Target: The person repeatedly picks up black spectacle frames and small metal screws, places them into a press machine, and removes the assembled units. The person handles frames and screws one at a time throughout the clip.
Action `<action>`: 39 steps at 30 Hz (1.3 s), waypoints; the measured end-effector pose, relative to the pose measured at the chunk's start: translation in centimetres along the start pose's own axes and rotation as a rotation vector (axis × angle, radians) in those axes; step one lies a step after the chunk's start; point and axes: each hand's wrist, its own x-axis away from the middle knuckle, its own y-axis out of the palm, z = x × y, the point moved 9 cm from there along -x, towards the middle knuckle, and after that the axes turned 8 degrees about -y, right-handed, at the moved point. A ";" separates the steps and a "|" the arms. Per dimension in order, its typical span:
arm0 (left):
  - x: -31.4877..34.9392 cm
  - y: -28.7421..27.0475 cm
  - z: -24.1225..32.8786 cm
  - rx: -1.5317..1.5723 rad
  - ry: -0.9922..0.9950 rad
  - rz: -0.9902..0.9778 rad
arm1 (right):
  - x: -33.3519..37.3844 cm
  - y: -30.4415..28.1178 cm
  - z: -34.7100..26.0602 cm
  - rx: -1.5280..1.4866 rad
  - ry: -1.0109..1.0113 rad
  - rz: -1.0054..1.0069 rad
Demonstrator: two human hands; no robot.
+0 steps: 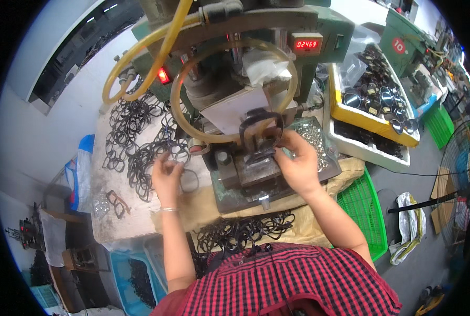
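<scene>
My right hand (300, 162) is closed on a black eyeglass frame (261, 117), which stands tilted over the metal fixture (257, 171) of a green press. The thumb and forefinger are at the frame's lower right side. On the left, my left hand (166, 176) has its fingers curled at the edge of a pile of dark eyeglass frames (132, 126). A thin, blurred eyeglass frame (190, 180) is at its thumb and fingertips, seemingly pinched there. More black eyeglass frames (245, 231) lie in front of my body, below the press.
A yellow hose (174, 105) loops before the press head (208, 79). At the right stand a foam box of dark-lensed glasses (337, 100) and a green basket (369, 216). A blue bin (120, 279) is at lower left. One brown frame (118, 204) lies apart on the table.
</scene>
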 end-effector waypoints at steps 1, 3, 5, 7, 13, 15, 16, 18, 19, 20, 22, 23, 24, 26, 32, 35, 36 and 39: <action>0.4 0.3 -0.4 0.014 -0.079 -0.045 | 0.1 0.5 0.4 -0.106 0.035 0.018; 1.4 0.2 -2.6 0.110 -0.141 -0.055 | 0.9 1.3 1.3 -0.228 0.120 0.027; 1.0 0.4 -2.8 0.099 -0.167 -0.079 | 0.6 1.5 1.5 -0.263 0.178 0.028; 1.7 0.2 -1.6 0.193 -0.192 -0.047 | 0.9 1.7 1.9 -0.345 0.202 0.054; 1.4 -1.8 2.8 -0.270 0.146 0.217 | 0.8 3.7 -0.6 -0.498 0.298 0.045; 1.9 -2.5 0.8 -0.098 0.023 0.210 | 0.7 4.1 -1.2 -0.436 0.357 0.008; 2.2 -3.0 -0.2 -0.012 -0.039 0.209 | 1.4 4.1 -2.5 -0.383 0.274 -0.009; 5.1 -2.0 5.1 0.363 -0.108 0.132 | 2.0 3.3 -4.1 -0.343 0.164 -0.082; 6.2 -1.8 7.5 0.508 -0.034 0.079 | 2.1 2.5 -3.6 -0.365 0.195 -0.125; 8.0 -1.9 10.8 0.483 0.093 0.075 | 1.6 1.3 -2.7 -0.151 0.116 -0.224; 10.6 -1.5 15.0 0.320 0.302 0.027 | 1.3 -1.8 0.4 0.368 0.034 -0.263; 11.8 0.5 17.2 0.383 0.351 -0.084 | 1.4 -3.5 1.9 0.670 0.042 -0.208; 12.2 2.7 18.8 0.324 0.379 -0.167 | 1.8 -5.2 3.5 0.915 0.029 -0.138; 11.9 5.7 20.3 0.247 0.355 -0.293 | 2.5 -6.2 5.3 1.117 -0.015 -0.062; 10.1 9.8 20.4 0.219 0.357 -0.315 | 1.3 -6.9 5.4 0.935 -0.158 0.034; 10.3 10.4 20.7 0.193 0.364 -0.311 | 1.8 -7.8 6.8 0.885 -0.059 0.069; 10.3 10.2 20.7 0.171 0.368 -0.295 | 1.6 -7.3 6.4 0.870 -0.087 0.060; 10.6 9.7 21.4 0.082 0.454 -0.255 | 2.0 -7.9 8.0 0.807 -0.096 0.074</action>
